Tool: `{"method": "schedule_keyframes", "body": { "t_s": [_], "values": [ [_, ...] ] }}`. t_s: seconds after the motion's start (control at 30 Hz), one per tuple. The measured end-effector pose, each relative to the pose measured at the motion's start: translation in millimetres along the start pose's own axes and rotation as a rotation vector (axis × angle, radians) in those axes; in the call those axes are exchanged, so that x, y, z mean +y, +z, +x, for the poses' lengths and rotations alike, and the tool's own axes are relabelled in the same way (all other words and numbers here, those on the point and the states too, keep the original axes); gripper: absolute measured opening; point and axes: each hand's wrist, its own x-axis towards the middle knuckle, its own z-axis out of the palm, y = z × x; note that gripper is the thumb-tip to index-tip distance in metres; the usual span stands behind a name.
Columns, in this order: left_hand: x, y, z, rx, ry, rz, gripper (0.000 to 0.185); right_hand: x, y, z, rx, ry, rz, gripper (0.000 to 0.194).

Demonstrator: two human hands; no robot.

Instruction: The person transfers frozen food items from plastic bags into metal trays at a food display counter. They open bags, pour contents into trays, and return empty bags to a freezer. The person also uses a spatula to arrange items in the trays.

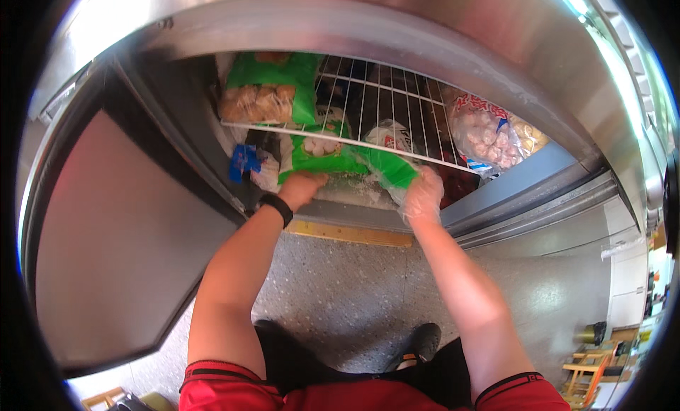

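Note:
Both hands reach into an opened freezer compartment, below its white wire shelf (350, 140). My bare left hand (302, 189), with a black band on its wrist, lies at the lower edge of a green printed plastic bag (319, 161); its fingertips are partly hidden, so its hold is unclear. A clear plastic glove covers my right hand (425, 193), which is closed on the end of a green and clear plastic bag (390, 167). A white printed bag (390, 135) lies behind that one, under the wires. Frost (356, 188) coats the compartment floor between the hands.
On the shelf's left sits a green bag of brown round food (260, 103). Bags of frozen balls (486, 137) stand at the right. A blue package (245, 162) is at the lower left. The freezer door (122, 230) stands open at left; a wooden strip (345, 234) lies below the sill.

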Motion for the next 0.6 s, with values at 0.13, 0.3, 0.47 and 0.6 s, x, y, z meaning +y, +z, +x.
{"method": "schedule_keyframes", "body": {
  "t_s": [0.13,0.3,0.47,0.6],
  "values": [
    [33.8,35.7,-25.9,-0.307,-0.094,-0.819,0.054,-14.1,8.8,-33.0,0.027,0.090,0.196,0.021],
    [69.4,84.1,-26.2,-0.267,-0.190,-1.002,0.052,-14.5,-5.3,-72.4,-0.093,-0.402,0.004,0.012],
    [97.9,97.4,-48.4,-0.068,-0.145,-1.236,0.028,-19.6,-22.0,-74.9,-0.086,-0.343,0.104,0.018],
    [125.2,99.7,-64.1,-0.007,0.032,-1.167,0.022,-32.6,-39.2,-66.5,0.115,-0.522,0.068,0.022]
  ]
}}
